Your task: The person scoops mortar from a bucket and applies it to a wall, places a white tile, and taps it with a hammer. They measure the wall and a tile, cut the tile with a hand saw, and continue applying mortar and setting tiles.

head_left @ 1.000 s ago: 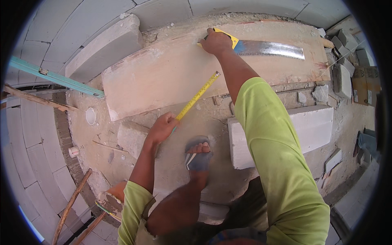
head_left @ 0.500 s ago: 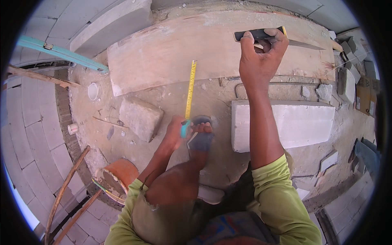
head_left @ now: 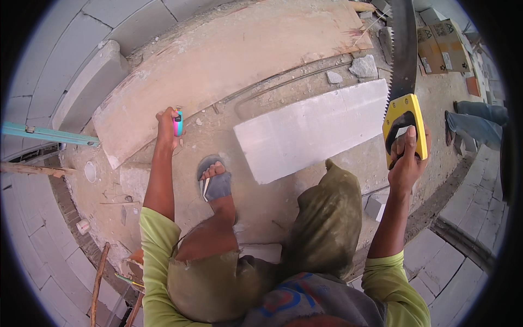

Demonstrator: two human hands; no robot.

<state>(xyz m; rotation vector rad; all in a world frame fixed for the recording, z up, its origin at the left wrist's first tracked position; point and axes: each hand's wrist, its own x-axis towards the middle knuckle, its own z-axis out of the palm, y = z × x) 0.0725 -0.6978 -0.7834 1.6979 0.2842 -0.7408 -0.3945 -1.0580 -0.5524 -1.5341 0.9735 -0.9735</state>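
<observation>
My left hand (head_left: 168, 129) is closed around a teal and pink tape measure (head_left: 178, 122), near the front edge of a long wooden board (head_left: 229, 65). No length of blade shows out of its case. On the right, my right hand (head_left: 409, 161) grips a hand saw (head_left: 403, 60) by its yellow and black handle. The toothed blade points away from me, its teeth facing left. Between my hands, a long white block (head_left: 313, 131) lies on the ground, and the saw is just off its right end.
Rubble chunks (head_left: 363, 66) and bent metal rods (head_left: 272, 80) lie between board and block. Cardboard boxes (head_left: 444, 46) stand at the far right, with another person's legs (head_left: 479, 117) nearby. Block walls (head_left: 46, 240) flank the ground. A teal bar (head_left: 49, 134) juts in from the left.
The tape's yellow blade, drawn out earlier, no longer shows. My left hand has moved left and away from my foot. My right hand has swung right, turning the saw upright in view. My view has turned.
</observation>
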